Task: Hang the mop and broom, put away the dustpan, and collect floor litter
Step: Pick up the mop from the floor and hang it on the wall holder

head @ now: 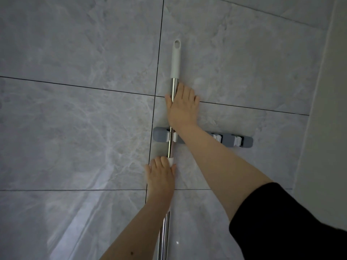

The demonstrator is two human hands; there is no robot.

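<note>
A shiny metal pole (170, 145) with a white plastic end grip (176, 59) stands upright against a grey tiled wall. It sits in the leftmost clip of a grey wall rack (159, 135). My right hand (181, 107) lies flat over the pole just above the rack, fingers spread and pressing it toward the wall. My left hand (161, 175) is wrapped around the pole below the rack, at a white collar. The pole's head is out of view below.
The rack carries two more white clips (217, 137) to the right, both without a pole. A pale wall corner (323, 109) runs down the right side. Dark grout lines cross the marble-patterned tiles.
</note>
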